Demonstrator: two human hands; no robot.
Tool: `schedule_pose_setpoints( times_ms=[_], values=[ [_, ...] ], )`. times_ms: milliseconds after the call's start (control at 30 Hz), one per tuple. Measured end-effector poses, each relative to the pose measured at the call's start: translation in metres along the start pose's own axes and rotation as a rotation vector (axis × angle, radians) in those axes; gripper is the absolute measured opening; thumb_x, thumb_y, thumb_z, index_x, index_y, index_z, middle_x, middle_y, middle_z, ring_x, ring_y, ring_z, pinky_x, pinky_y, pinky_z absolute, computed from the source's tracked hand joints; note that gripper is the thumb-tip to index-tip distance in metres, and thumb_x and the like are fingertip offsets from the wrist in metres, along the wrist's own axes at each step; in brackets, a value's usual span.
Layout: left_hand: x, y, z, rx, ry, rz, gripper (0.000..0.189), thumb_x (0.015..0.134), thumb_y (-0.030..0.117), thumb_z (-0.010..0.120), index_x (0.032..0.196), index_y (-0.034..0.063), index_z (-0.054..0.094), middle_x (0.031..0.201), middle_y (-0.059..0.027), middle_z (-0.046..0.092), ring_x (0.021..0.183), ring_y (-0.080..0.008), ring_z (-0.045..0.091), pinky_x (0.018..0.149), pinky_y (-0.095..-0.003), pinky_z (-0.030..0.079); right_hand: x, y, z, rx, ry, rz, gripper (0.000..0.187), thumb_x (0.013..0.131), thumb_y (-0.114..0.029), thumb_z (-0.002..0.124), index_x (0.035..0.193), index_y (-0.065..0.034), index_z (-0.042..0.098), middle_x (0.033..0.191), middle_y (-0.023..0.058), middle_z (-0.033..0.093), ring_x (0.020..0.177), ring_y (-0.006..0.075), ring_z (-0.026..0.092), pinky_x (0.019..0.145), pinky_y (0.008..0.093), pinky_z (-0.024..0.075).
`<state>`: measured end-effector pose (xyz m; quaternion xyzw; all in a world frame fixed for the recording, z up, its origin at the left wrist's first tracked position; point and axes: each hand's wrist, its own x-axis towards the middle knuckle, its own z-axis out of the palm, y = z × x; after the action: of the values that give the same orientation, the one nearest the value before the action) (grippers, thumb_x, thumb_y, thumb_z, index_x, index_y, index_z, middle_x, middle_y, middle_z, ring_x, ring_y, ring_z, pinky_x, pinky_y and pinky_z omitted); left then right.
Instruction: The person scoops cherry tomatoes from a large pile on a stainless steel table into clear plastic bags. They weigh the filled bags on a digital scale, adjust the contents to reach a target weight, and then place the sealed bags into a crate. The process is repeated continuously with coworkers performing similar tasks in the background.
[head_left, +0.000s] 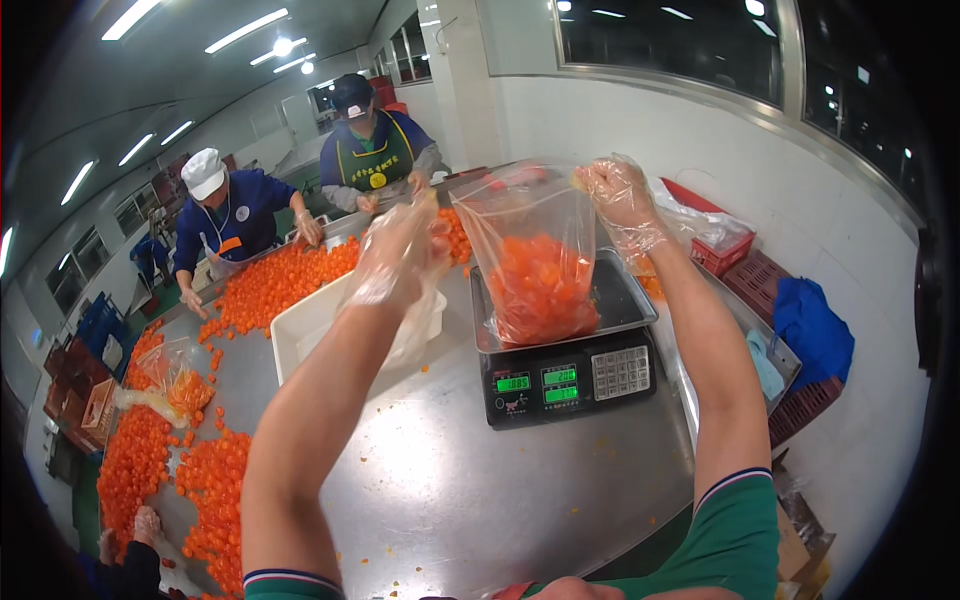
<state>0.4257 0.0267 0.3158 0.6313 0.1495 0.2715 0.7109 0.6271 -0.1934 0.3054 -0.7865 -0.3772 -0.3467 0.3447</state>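
Observation:
A clear plastic bag (537, 289), partly filled with round orange pieces that look like egg yolks, stands on the steel pan of a black digital scale (568, 381). My right hand (619, 196), in a loose clear plastic glove, grips the bag's upper right corner and holds its top up. My left hand (397, 251), gloved the same way, is raised over a white plastic tub (300, 337), left of the bag. Its fingers look curled, but the crumpled glove hides whether they hold anything.
Orange yolks (289, 281) lie heaped along the far and left sides of the steel table (450, 487). Another bag of yolks (184, 386) lies at left. Two co-workers (232, 217) stand across the table; another person's gloved hand (147, 525) reaches in lower left. A red crate (724, 251) stands at right.

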Motion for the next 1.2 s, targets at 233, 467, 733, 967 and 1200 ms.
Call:
schedule_pose_setpoints(
  times_ms=[233,467,733,967,1200],
  values=[
    [-0.1,-0.037,-0.121,0.256,0.009,-0.106,0.025,0.091,0.022,0.06,0.106,0.0036,0.056,0.082,-0.0067,0.057,0.061,-0.0109,0.052,0.052,-0.0256,0.045,-0.056,-0.014,0.024,0.365,0.26,0.124,0.052,0.087,-0.03,0.067,0.128,-0.0024,0.05,0.115,0.0176,0.06,0.092,0.0277,0.062,0.082,0.0374,0.0503],
    [-0.223,-0.081,-0.2,0.191,0.312,-0.234,0.007,0.086,0.011,0.062,0.089,0.0057,0.06,0.074,-0.0031,0.056,0.061,-0.0109,0.052,0.056,-0.0231,0.043,-0.138,0.02,0.041,0.467,0.242,0.247,0.065,0.088,-0.029,0.069,0.138,0.0021,0.04,0.132,0.0164,0.05,0.112,0.0234,0.054,0.091,0.0342,0.048],
    [-0.368,-0.151,-0.252,0.829,-0.011,-0.209,0.021,0.075,0.003,0.073,0.094,0.0069,0.065,0.089,-0.0057,0.063,0.079,-0.0204,0.061,0.069,-0.0299,0.048,-0.154,-0.03,0.022,0.728,0.258,0.374,0.044,0.095,-0.019,0.06,0.132,-0.0004,0.045,0.12,0.0121,0.053,0.101,0.0154,0.054,0.085,0.0281,0.0478],
    [-0.408,-0.154,-0.21,1.363,-0.388,-0.122,0.04,0.066,0.018,0.08,0.105,0.0187,0.07,0.113,-0.0079,0.063,0.104,-0.0308,0.058,0.088,-0.0419,0.048,-0.174,-0.089,0.051,0.975,0.102,0.163,0.033,0.097,-0.009,0.054,0.129,-0.0013,0.049,0.112,0.01,0.056,0.087,0.0102,0.054,0.078,0.023,0.0459],
    [-0.429,-0.16,-0.225,1.314,-0.094,-0.116,0.035,0.07,0.011,0.075,0.104,0.0185,0.071,0.108,-0.0084,0.065,0.1,-0.0302,0.06,0.086,-0.0414,0.048,-0.179,-0.129,0.084,0.772,-0.203,0.078,0.015,0.086,-0.003,0.062,0.1,0.0002,0.065,0.091,0.0139,0.069,0.084,0.0205,0.067,0.075,0.0306,0.0516]
  ],
)
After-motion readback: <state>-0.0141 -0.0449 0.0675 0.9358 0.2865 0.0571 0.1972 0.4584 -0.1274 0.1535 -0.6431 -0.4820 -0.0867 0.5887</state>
